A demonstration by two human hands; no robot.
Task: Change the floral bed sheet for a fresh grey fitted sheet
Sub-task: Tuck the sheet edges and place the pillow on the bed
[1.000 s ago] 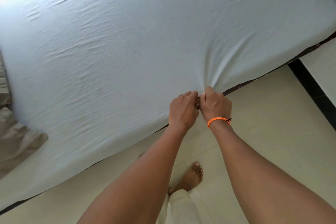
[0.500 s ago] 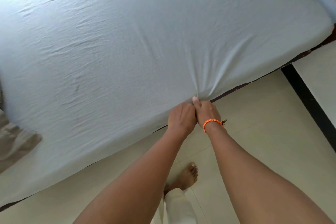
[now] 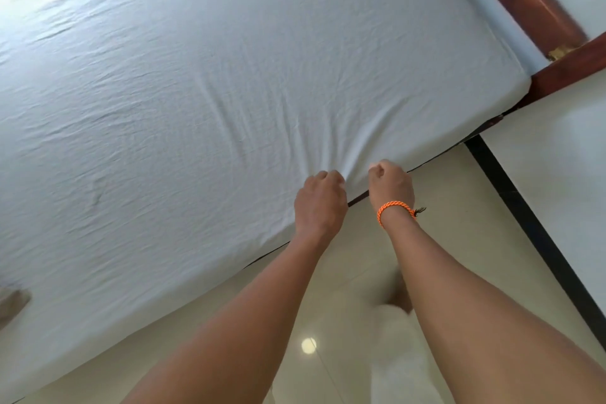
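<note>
The pale grey fitted sheet point(image 3: 203, 92) covers the whole mattress, which fills the upper left of the view. At its near side edge my left hand point(image 3: 319, 203) and my right hand point(image 3: 392, 185), which wears an orange braided wristband, each grip a bunch of the sheet with curled fingers. The hands are a short gap apart. Creases fan out across the sheet from both grips. The floral sheet is not in sight.
A dark wooden bed frame point(image 3: 521, 0) runs along the mattress end at the top right. Cream floor tiles point(image 3: 442, 200) with a black strip point(image 3: 531, 216) lie beside the bed. A beige cloth point(image 3: 13, 303) shows at the left edge.
My hands, pressed together a second ago, have moved apart along the sheet's edge. The view has swung right, showing the bed frame; my foot has blurred.
</note>
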